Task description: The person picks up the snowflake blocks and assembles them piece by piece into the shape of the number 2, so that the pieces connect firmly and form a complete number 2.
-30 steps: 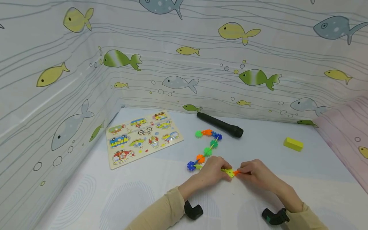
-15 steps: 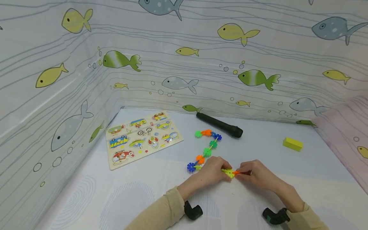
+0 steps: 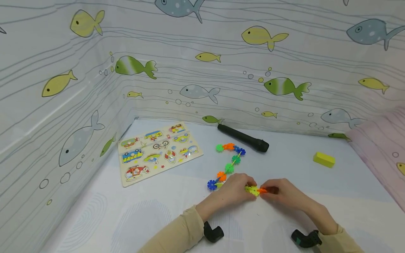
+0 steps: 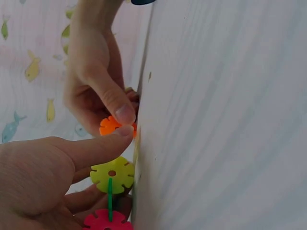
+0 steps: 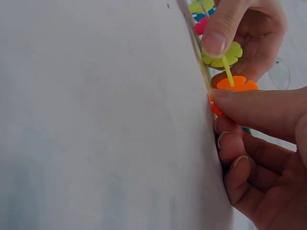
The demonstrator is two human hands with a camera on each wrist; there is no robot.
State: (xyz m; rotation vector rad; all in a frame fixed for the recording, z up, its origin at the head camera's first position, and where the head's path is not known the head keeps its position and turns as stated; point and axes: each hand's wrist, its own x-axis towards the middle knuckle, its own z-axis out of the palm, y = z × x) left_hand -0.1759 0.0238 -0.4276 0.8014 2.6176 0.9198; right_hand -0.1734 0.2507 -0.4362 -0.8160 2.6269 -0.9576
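My left hand (image 3: 235,188) pinches a yellow notched disc (image 3: 253,190) at the near end of a chain of colourful interlocking discs (image 3: 229,168). From the right, my right hand (image 3: 283,193) grips an orange notched disc (image 5: 240,85) between thumb and fingers. In the right wrist view, a yellow disc seen edge-on lies between the orange disc and the flat yellow one. Behind my left thumb, the left wrist view shows a yellow disc (image 4: 112,175), an edge-on green one (image 4: 110,199) and a pink one (image 4: 108,220). My left hand covers part of the chain from above.
A wooden vehicle puzzle board (image 3: 159,154) lies at the left of the table. Toward the back wall rests a black microphone (image 3: 243,138). A yellow block (image 3: 324,159) sits at the right. Fish-patterned sheeting rises behind and at the left.
My right-hand fingers have shifted slightly, and more of the orange disc shows between the hands. The left hand stays nearly in place, and the chain lies as before.
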